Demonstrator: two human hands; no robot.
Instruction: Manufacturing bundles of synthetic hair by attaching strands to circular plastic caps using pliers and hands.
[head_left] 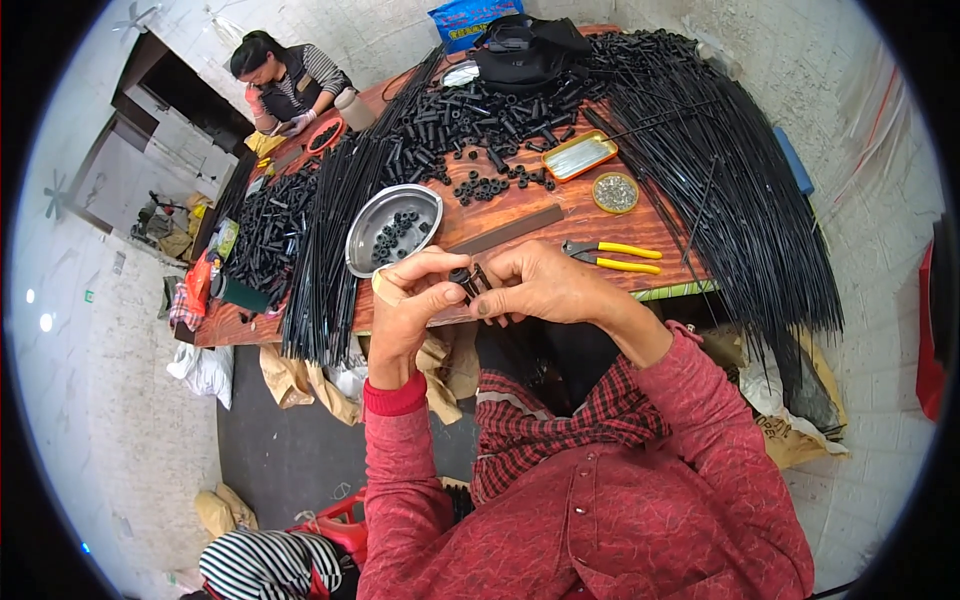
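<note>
My left hand (pixel 410 295) and my right hand (pixel 535 285) meet in front of me at the near edge of a wooden table (pixel 520 215). Together they pinch small black plastic parts (pixel 468 278), a short tube and a round piece, between thumbs and fingertips. Just beyond my left hand stands a round metal bowl (pixel 393 228) with several black rings in it. Yellow-handled pliers (pixel 612 257) lie on the table right of my right hand. A dark flat strip (pixel 515 229) lies between the bowl and the pliers.
Heaps of black tubes and rings (pixel 470 115) and bundles of long black rods (pixel 720 170) cover the table. A small orange tray (pixel 579 155) and a round tin (pixel 614 192) sit behind the pliers. Another person (pixel 285 85) works at the far end. Bags lie on the floor.
</note>
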